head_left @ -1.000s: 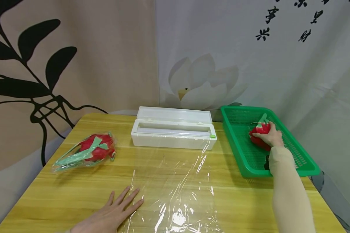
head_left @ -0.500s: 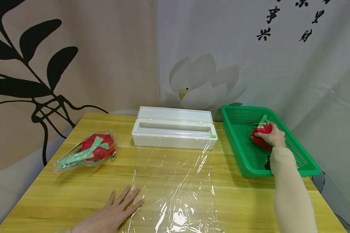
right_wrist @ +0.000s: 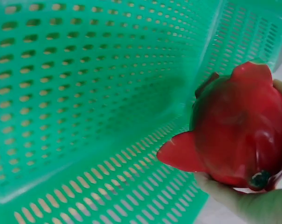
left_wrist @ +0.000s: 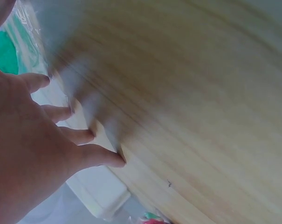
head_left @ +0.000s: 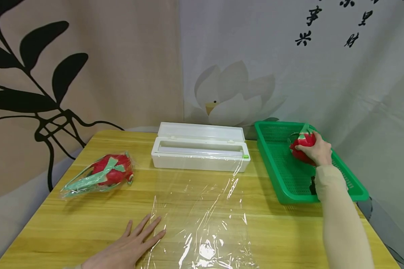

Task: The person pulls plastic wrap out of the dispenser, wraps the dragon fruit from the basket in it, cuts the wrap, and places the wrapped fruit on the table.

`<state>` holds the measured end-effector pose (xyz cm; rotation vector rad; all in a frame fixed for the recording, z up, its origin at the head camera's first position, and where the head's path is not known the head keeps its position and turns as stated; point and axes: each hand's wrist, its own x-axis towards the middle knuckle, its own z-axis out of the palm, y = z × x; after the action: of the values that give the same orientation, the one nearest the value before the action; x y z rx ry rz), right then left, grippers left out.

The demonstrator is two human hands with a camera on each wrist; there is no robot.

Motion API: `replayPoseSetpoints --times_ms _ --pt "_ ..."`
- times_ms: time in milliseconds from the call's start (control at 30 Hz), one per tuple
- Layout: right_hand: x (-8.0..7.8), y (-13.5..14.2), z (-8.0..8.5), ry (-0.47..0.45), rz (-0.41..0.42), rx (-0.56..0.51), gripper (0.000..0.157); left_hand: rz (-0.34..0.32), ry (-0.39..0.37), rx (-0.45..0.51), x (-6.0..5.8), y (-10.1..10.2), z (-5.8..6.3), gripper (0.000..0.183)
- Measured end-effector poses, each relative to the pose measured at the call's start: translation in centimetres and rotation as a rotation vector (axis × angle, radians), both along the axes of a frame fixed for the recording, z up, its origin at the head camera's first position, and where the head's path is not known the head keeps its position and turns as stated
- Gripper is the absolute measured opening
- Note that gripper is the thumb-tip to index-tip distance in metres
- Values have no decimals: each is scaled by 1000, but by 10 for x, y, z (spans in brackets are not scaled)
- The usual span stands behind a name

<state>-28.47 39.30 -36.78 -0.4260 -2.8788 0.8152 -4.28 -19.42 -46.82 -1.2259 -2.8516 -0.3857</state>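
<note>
A: What colours are at three o'clock?
B: A green perforated basket (head_left: 353,186) and a red, green-tipped dragon fruit (head_left: 303,145).
A: At nine o'clock?
B: Another red-and-green fruit (head_left: 111,172), on the yellow wood-grain table (head_left: 87,224).

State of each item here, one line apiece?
Cling film dispenser: lid open.
Cling film sheet: spread on table, uncut.
Left dragon fruit: wrapped.
Right dragon fruit: unwrapped, gripped by right hand.
Left hand: flat on film edge.

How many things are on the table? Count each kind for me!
Dragon fruits: 2, one wrapped, one in the right hand
Basket: 1
Wrap box: 1
Wrap sheet: 1
Total: 5
</note>
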Motion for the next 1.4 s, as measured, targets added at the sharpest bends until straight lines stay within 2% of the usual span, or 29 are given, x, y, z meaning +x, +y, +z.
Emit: replayPoseSetpoints --times_ms 133,467,733,867,967,1067,1400 --pt "0 -4 11 57 25 12 91 0 11 7 0 0 0 92" --pt "2 -32 41 177 140 91 90 13 -17 -8 1 1 2 90" --pt "19 -69 62 274 268 109 89 10 2 -7 2 1 1 90" --pt "30 -89 70 326 339 152 88 15 -17 10 2 0 1 90" --pt "39 -104 73 357 394 175 87 9 -19 14 1 0 0 90" --pt "47 -117 73 390 460 190 86 -12 48 0 0 0 -2 92" --pt "71 -157 56 472 661 187 88 -32 142 2 -1 -2 -9 94"
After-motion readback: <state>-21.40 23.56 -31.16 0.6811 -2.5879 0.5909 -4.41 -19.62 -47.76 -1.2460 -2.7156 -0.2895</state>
